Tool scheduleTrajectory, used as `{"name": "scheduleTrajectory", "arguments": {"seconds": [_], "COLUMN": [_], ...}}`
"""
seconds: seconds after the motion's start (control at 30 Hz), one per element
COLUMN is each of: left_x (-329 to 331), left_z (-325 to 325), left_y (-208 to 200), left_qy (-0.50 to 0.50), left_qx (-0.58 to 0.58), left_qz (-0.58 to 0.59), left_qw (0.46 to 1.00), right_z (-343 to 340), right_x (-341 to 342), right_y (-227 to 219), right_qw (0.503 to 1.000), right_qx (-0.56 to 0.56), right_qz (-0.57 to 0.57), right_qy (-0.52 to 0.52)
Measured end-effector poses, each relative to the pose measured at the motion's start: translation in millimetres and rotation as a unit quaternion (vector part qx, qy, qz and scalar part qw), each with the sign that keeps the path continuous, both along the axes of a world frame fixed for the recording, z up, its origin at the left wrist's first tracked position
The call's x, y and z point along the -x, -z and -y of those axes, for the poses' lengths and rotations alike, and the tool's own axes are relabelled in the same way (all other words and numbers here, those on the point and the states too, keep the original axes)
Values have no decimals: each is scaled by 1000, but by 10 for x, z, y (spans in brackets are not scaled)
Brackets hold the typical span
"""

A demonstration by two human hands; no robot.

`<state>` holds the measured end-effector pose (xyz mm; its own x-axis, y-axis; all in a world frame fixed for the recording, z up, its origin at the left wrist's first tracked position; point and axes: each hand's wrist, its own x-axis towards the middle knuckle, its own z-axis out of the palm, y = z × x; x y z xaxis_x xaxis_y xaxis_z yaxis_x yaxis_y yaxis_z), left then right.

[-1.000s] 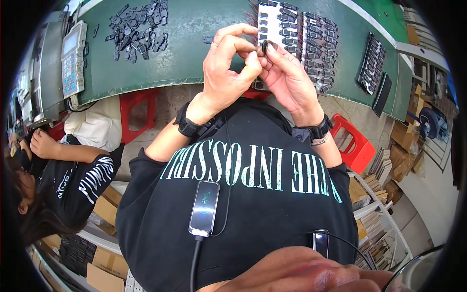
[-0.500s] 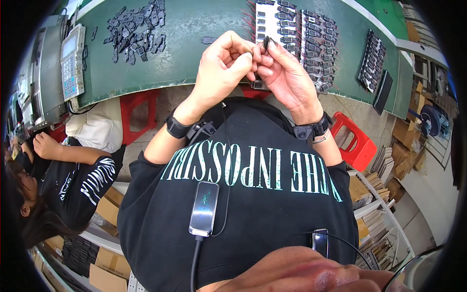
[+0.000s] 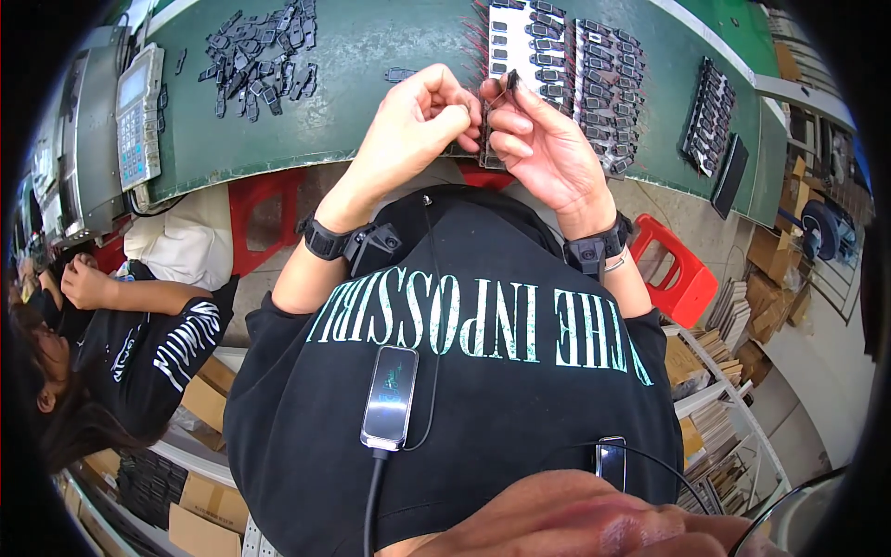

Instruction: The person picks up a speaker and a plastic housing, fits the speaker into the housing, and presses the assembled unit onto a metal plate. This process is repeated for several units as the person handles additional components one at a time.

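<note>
Above the near edge of the green table, my right hand (image 3: pixel 554 153) pinches a small black part (image 3: pixel 511 81) between thumb and forefinger. Thin strands seem to hang by it. Just to its left, my left hand (image 3: pixel 418 121) is closed with thumb and fingers together; whatever lies in that grip is too small to make out. Behind the hands lies a white board (image 3: pixel 522 65) bearing small black rectangular parts in rows, with thin red wires along its left edge. One loose black part (image 3: pixel 399 74) rests on the table beyond my left hand.
On the green table (image 3: pixel 362 121) are a heap of black parts (image 3: pixel 264 60), a second filled board (image 3: pixel 608 93) and a dark strip of parts (image 3: pixel 708 116). A grey keypad device (image 3: pixel 139 121) stands at left. Red stools (image 3: pixel 673 269) and a seated person (image 3: pixel 139 343) are nearby.
My hands have drawn apart, the left shifting slightly left and the right staying near its place. The black part remains pinched in my right hand.
</note>
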<state>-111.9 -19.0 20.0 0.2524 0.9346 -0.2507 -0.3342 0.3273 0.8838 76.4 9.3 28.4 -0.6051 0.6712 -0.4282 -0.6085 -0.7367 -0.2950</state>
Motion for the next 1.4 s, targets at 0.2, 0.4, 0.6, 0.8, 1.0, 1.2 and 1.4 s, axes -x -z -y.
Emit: {"name": "scheduleTrajectory", "arguments": {"seconds": [0.2, 0.4, 0.6, 0.8, 1.0, 1.2, 1.4], "left_x": [25, -85, -8, -15, -30, -146, -157], "left_z": [16, 8, -109, -103, -71, -24, -23], "left_y": [62, -120, -105, -103, -58, -21, 29], "left_qy": [3, -125, -148, -141, -113, -87, -96], "left_qx": [-81, -178, -98, -96, -12, 26, -32], "left_qz": [-51, 64, 141, 113, 144, 150, 0], "left_qw": [995, 974, 974, 979, 983, 984, 995], "right_z": [-4, 2, 9, 26, 11, 14, 25], "right_x": [-15, -33, 63, 0, -31, 8, 14], "right_y": [57, 98, -90, -76, 13, -15, -19], "right_qw": [997, 990, 988, 962, 969, 978, 981], "right_qx": [42, 37, -100, -181, -191, -145, -123], "right_qz": [-65, -129, 104, 194, 154, 142, 128], "right_qy": [-5, -43, -51, -70, 9, 42, 72]}}
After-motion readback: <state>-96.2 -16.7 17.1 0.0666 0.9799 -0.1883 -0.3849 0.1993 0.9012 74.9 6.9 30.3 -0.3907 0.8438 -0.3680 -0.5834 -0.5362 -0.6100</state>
